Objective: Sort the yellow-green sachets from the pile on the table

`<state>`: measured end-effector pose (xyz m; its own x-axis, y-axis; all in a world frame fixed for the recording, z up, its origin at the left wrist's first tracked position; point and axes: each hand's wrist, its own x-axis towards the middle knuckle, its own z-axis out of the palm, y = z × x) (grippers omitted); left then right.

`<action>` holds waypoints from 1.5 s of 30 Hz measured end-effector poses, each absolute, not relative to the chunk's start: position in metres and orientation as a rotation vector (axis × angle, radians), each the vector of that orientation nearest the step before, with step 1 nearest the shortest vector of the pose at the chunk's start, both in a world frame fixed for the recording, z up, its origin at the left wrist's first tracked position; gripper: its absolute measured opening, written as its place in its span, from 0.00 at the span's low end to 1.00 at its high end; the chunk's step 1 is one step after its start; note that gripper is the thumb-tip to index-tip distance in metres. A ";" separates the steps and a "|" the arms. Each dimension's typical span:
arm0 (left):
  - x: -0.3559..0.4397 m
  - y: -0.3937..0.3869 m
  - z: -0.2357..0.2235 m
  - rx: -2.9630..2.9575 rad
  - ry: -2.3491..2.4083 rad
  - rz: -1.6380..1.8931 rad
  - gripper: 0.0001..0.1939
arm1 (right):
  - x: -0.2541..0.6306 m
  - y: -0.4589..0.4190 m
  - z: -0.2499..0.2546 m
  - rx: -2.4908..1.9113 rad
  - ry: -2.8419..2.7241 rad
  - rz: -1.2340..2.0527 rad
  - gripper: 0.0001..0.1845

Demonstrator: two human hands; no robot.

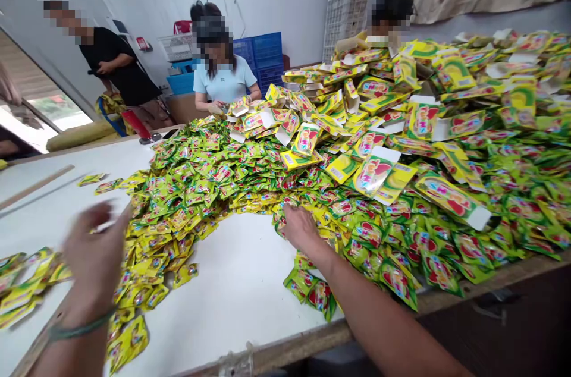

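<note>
My right hand (300, 225) reaches into the pile at the middle of the table. Its fingers are closed on a small green sachet (278, 221) with a red fruit print. My left hand (96, 249), with a green band at the wrist, hovers over the left side and is smeared by motion; its fingers are bent, and whether they hold anything is unclear. Yellow sachets (154, 261) lie just right of it. Green sachets (191, 178) are heaped behind, and more green sachets (395, 273) spread along the right edge.
Open yellow cartons (372, 172) are piled over the sachets at the right. Wooden strips (38, 187) cross the white table (241, 282). A seated person (225, 82) handles cartons opposite; another person (118, 65) stands back left. A third head shows behind the cartons. Crates (267, 56) stand behind.
</note>
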<state>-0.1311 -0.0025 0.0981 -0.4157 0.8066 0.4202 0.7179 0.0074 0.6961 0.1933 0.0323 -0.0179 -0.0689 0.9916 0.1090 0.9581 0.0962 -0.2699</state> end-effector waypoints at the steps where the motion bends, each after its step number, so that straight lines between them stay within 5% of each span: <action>1: -0.108 0.007 0.084 1.702 2.245 1.449 0.10 | 0.192 0.031 -0.021 -1.934 -2.129 0.191 0.13; 6: 0.012 0.055 0.022 2.546 1.699 0.921 0.10 | 0.191 0.030 -0.030 -1.885 -2.080 0.180 0.20; 11: 0.055 0.083 -0.005 2.740 1.633 0.703 0.09 | 0.190 0.032 -0.029 -1.902 -1.999 0.315 0.30; 20: 0.019 0.063 0.001 1.740 1.533 1.085 0.12 | 0.202 0.035 -0.017 -1.532 -1.854 0.788 0.05; 30: 0.018 0.021 -0.011 1.080 1.151 0.955 0.17 | 0.187 0.033 -0.019 -1.322 -1.631 1.026 0.14; 45: 0.006 0.027 -0.019 1.080 1.202 0.951 0.18 | 0.186 0.033 -0.028 -1.256 -1.666 1.195 0.14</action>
<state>0.0061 0.0272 -0.0194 0.1320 0.9637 -0.2321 -0.0042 0.2347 0.9721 0.1863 0.0334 -0.0276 -0.2654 0.9640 0.0142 0.2957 0.0954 -0.9505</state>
